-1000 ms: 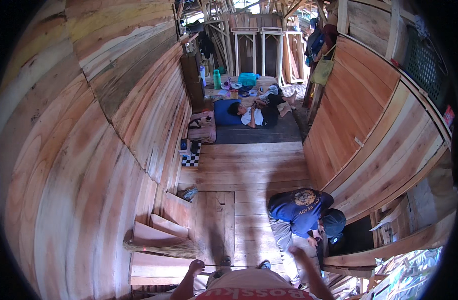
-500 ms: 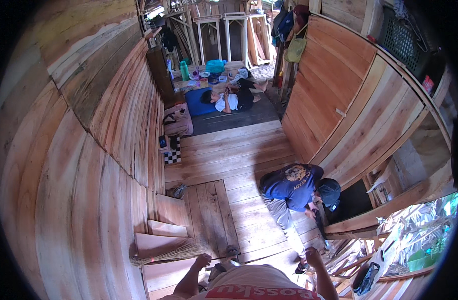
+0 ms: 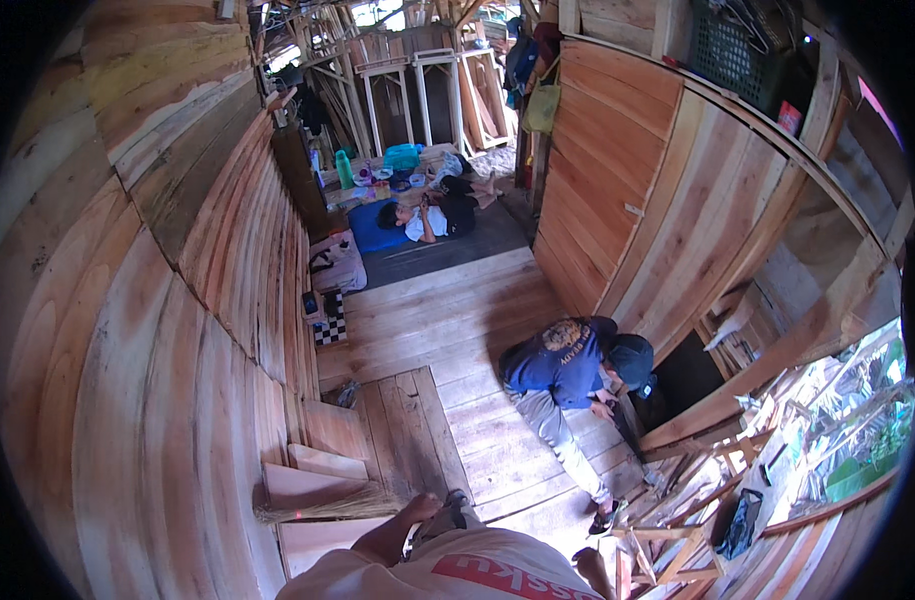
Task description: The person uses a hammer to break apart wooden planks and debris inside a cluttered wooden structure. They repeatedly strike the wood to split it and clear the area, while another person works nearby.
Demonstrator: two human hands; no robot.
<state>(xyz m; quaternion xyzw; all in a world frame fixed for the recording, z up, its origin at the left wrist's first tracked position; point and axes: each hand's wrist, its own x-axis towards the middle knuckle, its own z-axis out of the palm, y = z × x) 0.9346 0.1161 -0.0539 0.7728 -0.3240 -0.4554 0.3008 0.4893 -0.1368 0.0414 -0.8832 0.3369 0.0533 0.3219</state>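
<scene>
My left hand point(image 3: 425, 506) hangs in front of my pale shirt, its fingers curled in with nothing seen in them. It is nearest to the plank floor point(image 3: 508, 456) and a straw broom point(image 3: 328, 505) by the left wall. Low at the right, my right hand point(image 3: 590, 562) is partly cut off by my shirt, and its fingers are too small and dark to make out. A co-worker in a dark blue shirt point(image 3: 558, 360) bends down ahead on the right, hands on a long dark tool point(image 3: 630, 428) beside a floor-level opening in the wall.
Loose boards point(image 3: 323, 460) lean along the left plank wall point(image 3: 168, 400). Scrap wood point(image 3: 678, 540) and a black bag point(image 3: 740, 523) lie at the lower right. Farther off, a person lies on a dark mat point(image 3: 438, 258), with a checkered board point(image 3: 331, 320) near it.
The view has shifted, and the room sits further left in it. My right hand has dropped lower and closer to my body. The co-worker remains bent at the same spot.
</scene>
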